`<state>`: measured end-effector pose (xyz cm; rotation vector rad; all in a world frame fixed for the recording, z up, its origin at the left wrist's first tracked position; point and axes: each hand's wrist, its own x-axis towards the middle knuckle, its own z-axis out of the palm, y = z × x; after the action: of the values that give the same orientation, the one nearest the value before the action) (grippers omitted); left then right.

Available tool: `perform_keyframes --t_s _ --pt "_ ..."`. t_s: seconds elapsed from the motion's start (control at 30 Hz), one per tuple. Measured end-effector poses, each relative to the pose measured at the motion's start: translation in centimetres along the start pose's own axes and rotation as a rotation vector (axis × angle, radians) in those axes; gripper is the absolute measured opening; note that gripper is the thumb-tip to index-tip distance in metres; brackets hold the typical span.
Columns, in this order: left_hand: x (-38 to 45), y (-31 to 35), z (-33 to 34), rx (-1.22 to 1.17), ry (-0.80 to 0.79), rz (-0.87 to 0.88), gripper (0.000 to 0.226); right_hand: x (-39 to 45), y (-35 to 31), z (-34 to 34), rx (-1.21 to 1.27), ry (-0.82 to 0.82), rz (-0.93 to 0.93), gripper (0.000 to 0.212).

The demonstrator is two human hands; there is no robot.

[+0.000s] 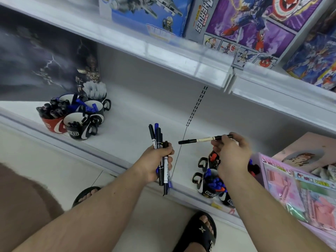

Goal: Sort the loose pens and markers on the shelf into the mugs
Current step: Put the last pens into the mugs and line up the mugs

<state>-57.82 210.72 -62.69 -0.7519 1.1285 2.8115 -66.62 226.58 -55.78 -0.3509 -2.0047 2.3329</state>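
My left hand [157,161] grips a bundle of pens and markers [161,148], black and blue caps pointing up, above the shelf's front edge. My right hand [231,154] pinches one black-and-cream marker [201,140] that lies level, its cap pointing left toward the bundle. Beneath the right hand stand black mugs [209,186] holding blue, black and red markers, partly hidden by the hand. At the shelf's left stands another cluster of mugs [76,115], one red, filled with black and blue markers.
The white shelf [127,128] has an upper shelf [163,53] overhanging it with toy boxes. A pink toy box [298,186] stands at the right beside the mugs. A dark poster box [36,57] is at the left. My sandalled feet show below.
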Motion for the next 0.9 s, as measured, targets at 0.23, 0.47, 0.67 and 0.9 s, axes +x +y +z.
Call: perform_keyframes --t_s 0.23,0.47,0.67,0.9 --pt "-1.1 3.4 -5.3 -0.131 0.152 0.141 0.013 -2.8 2.2 7.4 0.035 -0.160 0.091 0.006" --pt "-1.2 6.8 -10.3 -0.267 0.286 0.253 0.010 -4.9 4.2 14.1 -0.011 -0.288 0.149 0.011" --pt "-1.0 9.0 -14.5 -0.343 0.375 0.318 0.006 -5.3 5.9 19.0 -0.077 -0.359 0.176 0.005" --pt "-0.8 11.5 -19.8 -0.435 0.499 0.375 0.012 -5.5 8.1 24.1 -0.151 -0.428 0.116 0.009"
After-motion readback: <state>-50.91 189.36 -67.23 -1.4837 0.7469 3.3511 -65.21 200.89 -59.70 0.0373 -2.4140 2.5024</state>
